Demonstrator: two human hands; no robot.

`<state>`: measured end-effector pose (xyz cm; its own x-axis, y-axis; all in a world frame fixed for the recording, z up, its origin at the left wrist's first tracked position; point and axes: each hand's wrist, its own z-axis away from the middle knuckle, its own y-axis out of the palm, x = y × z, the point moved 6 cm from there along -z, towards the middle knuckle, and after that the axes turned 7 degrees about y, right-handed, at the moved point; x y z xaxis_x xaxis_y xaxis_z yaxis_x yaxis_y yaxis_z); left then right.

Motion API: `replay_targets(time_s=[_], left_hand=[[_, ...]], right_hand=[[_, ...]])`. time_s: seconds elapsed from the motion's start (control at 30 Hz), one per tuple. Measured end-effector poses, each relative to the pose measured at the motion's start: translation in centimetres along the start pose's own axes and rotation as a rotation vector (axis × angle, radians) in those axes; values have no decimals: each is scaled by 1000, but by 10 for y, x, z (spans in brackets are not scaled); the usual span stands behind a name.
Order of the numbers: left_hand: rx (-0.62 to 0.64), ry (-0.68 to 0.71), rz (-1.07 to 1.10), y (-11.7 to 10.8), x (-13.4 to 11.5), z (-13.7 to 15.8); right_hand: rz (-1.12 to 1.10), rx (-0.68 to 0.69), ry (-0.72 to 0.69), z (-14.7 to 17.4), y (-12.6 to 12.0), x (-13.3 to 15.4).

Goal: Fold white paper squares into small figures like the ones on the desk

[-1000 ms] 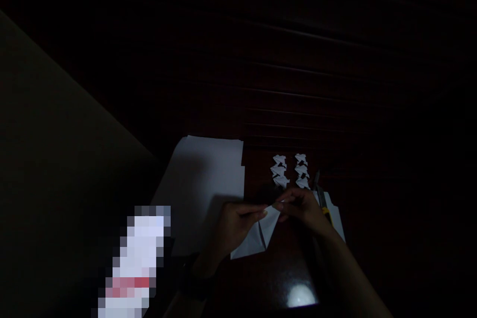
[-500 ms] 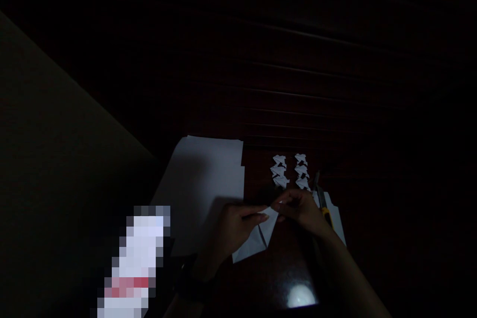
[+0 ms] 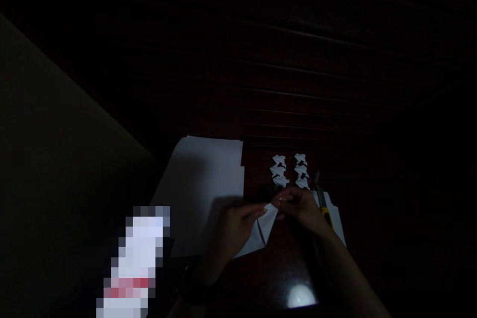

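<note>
Between my two hands is a partly folded sheet of white paper (image 3: 267,224), with a dark crease line running down its middle. My left hand (image 3: 236,226) pinches its upper left edge between thumb and fingers. At the paper's upper tip, my right hand (image 3: 300,207) is closed with thumb against fingers. Just beyond the hands lie small folded paper figures in two columns, a left column (image 3: 278,171) and a right column (image 3: 301,171). The lower figures sit close to my right fingers.
A stack of white paper sheets (image 3: 201,174) lies to the left. Right of my right hand, a yellow and black utility knife (image 3: 326,214) rests on more white paper (image 3: 338,221). The dark wooden table (image 3: 272,271) reflects a bright light near its front edge. The room is dim.
My left hand has shifted slightly up along the paper, and its wrist now covers more of the lower left corner. My right hand stays at the tip almost unmoved.
</note>
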<state>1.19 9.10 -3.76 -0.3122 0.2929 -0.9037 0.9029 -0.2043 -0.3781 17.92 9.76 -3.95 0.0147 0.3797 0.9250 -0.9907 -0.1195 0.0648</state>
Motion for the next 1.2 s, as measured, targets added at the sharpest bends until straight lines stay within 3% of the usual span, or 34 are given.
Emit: replay_targets(time_s=[0.4, 0.7, 1.2], left_hand=[[13, 2, -16, -1, -3, -1], [8, -39, 8, 2, 3, 1], [54, -114, 97, 7, 7, 1]], right_hand=[[67, -129, -29, -2, -4, 0], [-90, -215, -14, -5, -5, -7], [-30, -166, 1, -4, -5, -3]])
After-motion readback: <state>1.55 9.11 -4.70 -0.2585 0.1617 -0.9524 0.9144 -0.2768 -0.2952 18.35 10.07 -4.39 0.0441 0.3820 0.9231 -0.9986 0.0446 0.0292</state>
